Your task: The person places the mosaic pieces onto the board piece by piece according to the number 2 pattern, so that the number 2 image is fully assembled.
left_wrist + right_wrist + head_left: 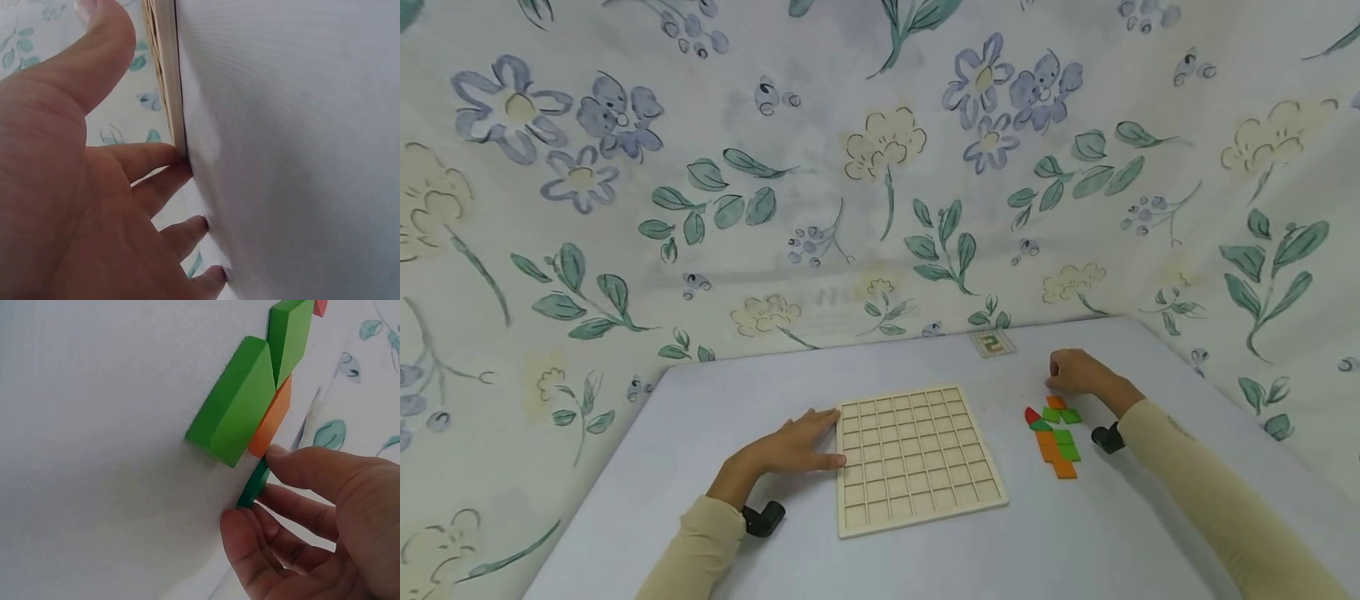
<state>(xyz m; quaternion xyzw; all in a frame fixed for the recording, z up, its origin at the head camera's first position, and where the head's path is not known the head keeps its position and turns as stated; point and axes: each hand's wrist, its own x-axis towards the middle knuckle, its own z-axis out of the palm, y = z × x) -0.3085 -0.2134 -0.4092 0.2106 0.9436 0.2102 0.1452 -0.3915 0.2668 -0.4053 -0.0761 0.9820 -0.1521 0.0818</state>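
A cream square board (917,458) with raised grid lines lies on the table. My left hand (793,443) rests at its left side, fingers spread; in the left wrist view the fingertips (181,165) meet the table right by the board's edge (169,75). Beyond a cluster of coloured tiles, my right hand (1075,371) is low at the table. In the right wrist view its thumb and fingers pinch a dark green tile (253,484) at its ends. Beside that tile are a large bright green tile (234,403) and an orange tile (273,419).
Orange tiles (1047,446), bright green tiles (1067,452) and a red tile (1032,414) lie right of the board. A small card with a printed pattern (992,342) sits near the back edge. Floral fabric (880,208) hangs behind the table.
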